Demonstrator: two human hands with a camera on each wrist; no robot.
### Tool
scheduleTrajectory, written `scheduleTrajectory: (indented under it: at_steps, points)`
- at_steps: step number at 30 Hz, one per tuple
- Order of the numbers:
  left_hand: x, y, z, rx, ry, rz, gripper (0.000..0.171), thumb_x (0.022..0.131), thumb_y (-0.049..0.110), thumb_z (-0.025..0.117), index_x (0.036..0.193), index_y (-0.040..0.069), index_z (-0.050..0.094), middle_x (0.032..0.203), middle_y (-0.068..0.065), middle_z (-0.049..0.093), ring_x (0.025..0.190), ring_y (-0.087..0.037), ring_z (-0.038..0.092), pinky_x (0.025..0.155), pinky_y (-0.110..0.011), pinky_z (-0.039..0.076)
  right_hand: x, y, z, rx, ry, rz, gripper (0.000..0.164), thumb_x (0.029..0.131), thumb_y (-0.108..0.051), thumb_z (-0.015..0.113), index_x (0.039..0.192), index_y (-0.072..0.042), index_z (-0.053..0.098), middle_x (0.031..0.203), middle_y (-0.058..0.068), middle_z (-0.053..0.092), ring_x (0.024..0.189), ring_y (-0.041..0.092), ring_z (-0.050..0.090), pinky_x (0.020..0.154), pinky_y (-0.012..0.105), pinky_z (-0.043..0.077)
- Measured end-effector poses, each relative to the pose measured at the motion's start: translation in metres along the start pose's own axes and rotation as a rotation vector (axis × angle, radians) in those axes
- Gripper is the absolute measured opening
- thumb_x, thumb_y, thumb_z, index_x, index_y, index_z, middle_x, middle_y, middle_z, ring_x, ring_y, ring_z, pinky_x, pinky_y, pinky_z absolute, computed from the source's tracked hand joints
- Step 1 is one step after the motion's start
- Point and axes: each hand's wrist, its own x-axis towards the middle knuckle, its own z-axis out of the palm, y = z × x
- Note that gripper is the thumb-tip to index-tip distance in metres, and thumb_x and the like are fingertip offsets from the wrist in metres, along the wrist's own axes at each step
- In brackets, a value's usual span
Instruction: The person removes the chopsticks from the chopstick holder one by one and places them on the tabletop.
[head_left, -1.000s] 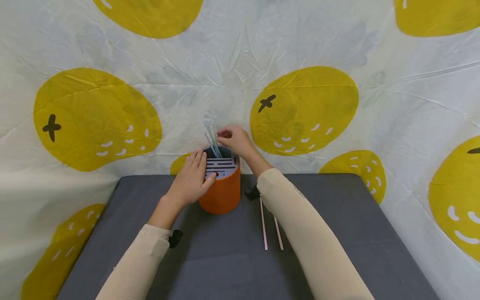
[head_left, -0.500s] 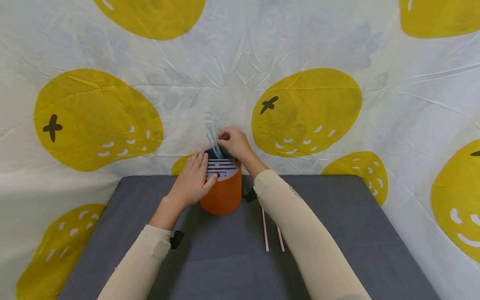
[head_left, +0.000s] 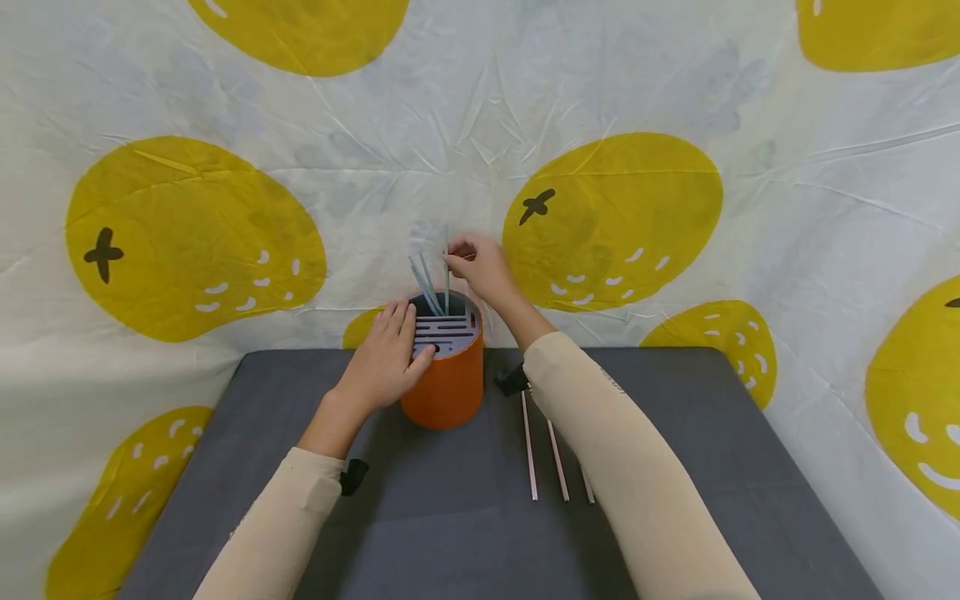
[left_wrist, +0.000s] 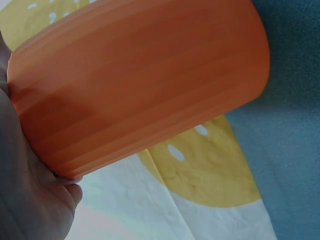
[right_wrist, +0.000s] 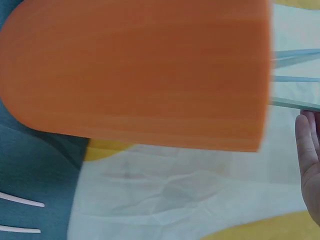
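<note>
An orange cylindrical utensil holder with a grey slotted top stands at the table's back edge. My left hand rests on its left rim, fingers straight and thumb spread toward the front. The left wrist view shows that hand against the holder's top end. Above the rear opening, my right hand pinches a pale green chopstick between thumb and fingers. It stands nearly upright, its lower end inside the holder. Several pale blue chopsticks lean left in the same opening.
Pink chopsticks lie on the dark grey table right of the holder, partly hidden by my right sleeve. A white cloth with yellow fruit prints hangs directly behind the table.
My right hand has moved up and slightly right. The green chopstick in it now stands straighter, apart from the blue ones. My left hand has stayed on the rim.
</note>
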Motion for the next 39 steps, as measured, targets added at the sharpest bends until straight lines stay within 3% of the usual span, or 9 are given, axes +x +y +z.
scheduleTrajectory:
  at_steps: [10,14,23,30,39]
  points:
    - [0.002,0.0,0.0,0.008,-0.002,0.0,0.079,0.109,0.049,0.035,0.162,-0.006,0.016,0.172,-0.024,0.011,0.16,-0.041,0.009,0.131,-0.053,0.011,0.004,-0.026,-0.033,0.215,0.115,-0.052,0.014,0.096,-0.001,0.07,0.106,0.009,0.067,0.096,0.014,0.067,0.086,0.023,0.071,0.078,0.031,0.064]
    - [0.002,-0.001,0.0,0.011,-0.003,0.002,0.079,0.109,0.049,0.034,0.163,-0.005,0.015,0.172,-0.024,0.011,0.16,-0.04,0.009,0.131,-0.052,0.01,0.003,-0.037,-0.049,0.312,0.158,-0.076,0.012,0.096,0.0,0.07,0.104,0.008,0.067,0.094,0.009,0.067,0.085,0.026,0.073,0.078,0.03,0.064]
    - [0.0,-0.002,0.0,0.001,0.006,0.008,0.078,0.109,0.048,0.034,0.162,-0.006,0.016,0.171,-0.024,0.012,0.16,-0.041,0.01,0.131,-0.053,0.011,-0.005,-0.057,-0.09,0.475,0.262,-0.138,0.005,0.094,0.0,0.072,0.097,-0.001,0.069,0.094,0.006,0.071,0.079,0.018,0.071,0.074,0.026,0.063]
    - [-0.001,-0.002,-0.001,-0.005,0.012,0.011,0.078,0.109,0.048,0.035,0.162,-0.006,0.016,0.171,-0.025,0.013,0.16,-0.041,0.01,0.131,-0.053,0.011,-0.015,-0.06,-0.127,0.508,0.298,-0.109,0.006,0.094,0.001,0.072,0.099,0.0,0.069,0.092,0.007,0.069,0.076,0.017,0.071,0.073,0.026,0.064]
    - [-0.001,-0.003,-0.002,0.001,-0.01,0.001,0.079,0.109,0.049,0.034,0.163,-0.005,0.014,0.172,-0.023,0.01,0.161,-0.04,0.007,0.131,-0.052,0.009,-0.032,-0.029,-0.165,0.422,0.303,-0.066,0.024,0.095,-0.003,0.072,0.114,0.01,0.065,0.095,0.006,0.068,0.078,0.017,0.072,0.073,0.025,0.063]
